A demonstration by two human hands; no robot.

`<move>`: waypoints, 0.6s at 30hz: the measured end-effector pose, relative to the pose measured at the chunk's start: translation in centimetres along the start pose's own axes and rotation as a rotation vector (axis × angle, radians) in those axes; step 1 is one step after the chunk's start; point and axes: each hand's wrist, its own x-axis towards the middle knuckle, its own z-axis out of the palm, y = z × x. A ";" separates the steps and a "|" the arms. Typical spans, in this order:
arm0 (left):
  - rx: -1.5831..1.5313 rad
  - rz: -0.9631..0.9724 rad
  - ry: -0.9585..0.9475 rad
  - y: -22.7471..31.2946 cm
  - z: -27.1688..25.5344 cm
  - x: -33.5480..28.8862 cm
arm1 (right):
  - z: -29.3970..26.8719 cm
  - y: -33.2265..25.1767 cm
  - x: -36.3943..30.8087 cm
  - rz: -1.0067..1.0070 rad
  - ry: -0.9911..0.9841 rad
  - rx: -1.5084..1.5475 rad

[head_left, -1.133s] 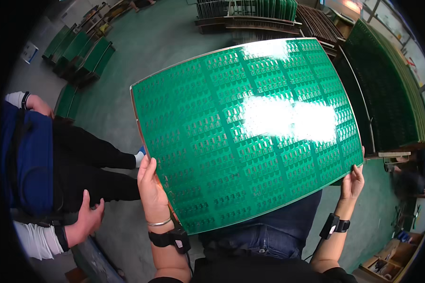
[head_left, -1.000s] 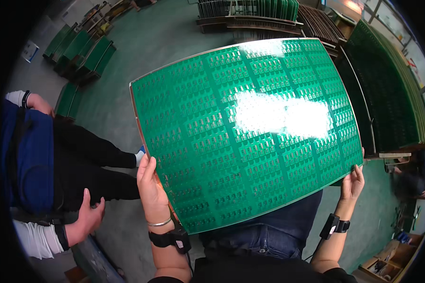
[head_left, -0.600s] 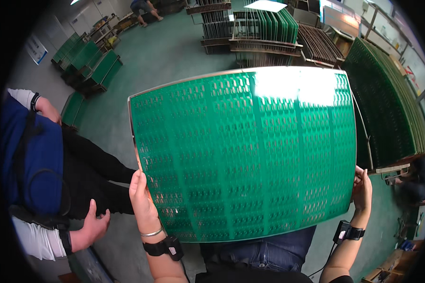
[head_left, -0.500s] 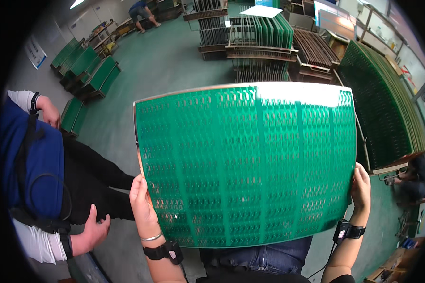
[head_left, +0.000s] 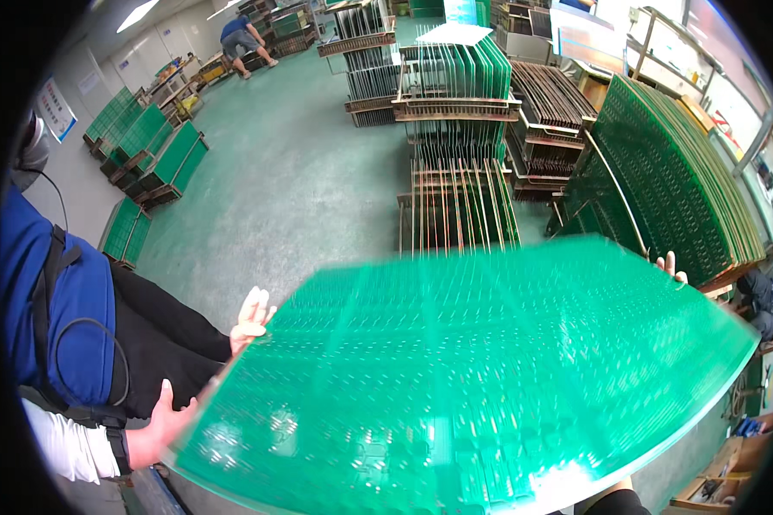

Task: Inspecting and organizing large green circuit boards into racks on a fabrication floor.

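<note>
A large green circuit board panel (head_left: 455, 360), blurred by motion, tilts across the lower part of the view with its near edge close to me. My left hand (head_left: 252, 318) grips its left edge, fingertips showing past the rim. At the far right edge only the fingertips of my right hand (head_left: 672, 267) show, holding the panel; the rest of that hand and most of both forearms are hidden beneath it. Rows of small cut-outs cover the panel, and bright glare sits on its near side.
A co-worker in blue stands at left, one hand (head_left: 167, 422) by the panel's left corner. Racks of upright boards (head_left: 459, 69) stand ahead, with a slotted rack (head_left: 464, 206) below. Large panels (head_left: 674, 172) lean at right. More green boards (head_left: 159, 163) stand far left; another person (head_left: 242, 43) bends behind.
The panel has swung from facing me upright to a flatter tilt, its near edge coming closer. Both hands still hold its side edges. My view has lifted, showing more of the racks.
</note>
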 end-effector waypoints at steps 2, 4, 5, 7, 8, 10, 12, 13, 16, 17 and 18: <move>-0.053 -0.093 0.089 0.1 1.5 -1.8 | 0.6 -0.3 0.8 0.319 -0.047 0.122; -0.181 -0.184 0.156 -1.8 4.5 -2.1 | 6.5 -2.3 1.8 0.905 -0.115 0.280; -0.212 -0.328 0.296 -1.2 5.6 -2.4 | 9.6 -1.0 0.7 0.687 0.118 0.290; -0.290 -0.452 0.424 0.4 9.1 -1.2 | 10.2 0.1 -1.0 0.449 0.237 0.192; -0.301 -0.452 0.426 0.9 9.3 -0.9 | 9.5 0.3 -1.1 0.450 0.235 0.181; -0.472 -0.617 0.473 1.9 9.4 -1.0 | 8.4 1.3 -1.7 0.346 0.253 0.605; -0.526 -0.656 0.481 1.4 10.3 -0.6 | 7.4 0.3 -2.0 0.317 0.303 0.284; -0.461 -0.757 0.405 1.1 9.5 -1.6 | 6.4 0.0 -2.6 0.334 0.335 0.209; -0.411 -0.895 0.354 -0.1 8.7 -3.7 | 5.2 -2.4 -11.1 0.389 0.424 -0.015; -0.470 -0.920 0.417 -0.9 8.5 -4.3 | 5.2 -2.4 -12.2 0.397 0.458 -0.096; -0.525 -0.946 0.484 -1.5 8.3 -4.7 | 6.4 -0.8 -12.4 0.408 0.491 -0.176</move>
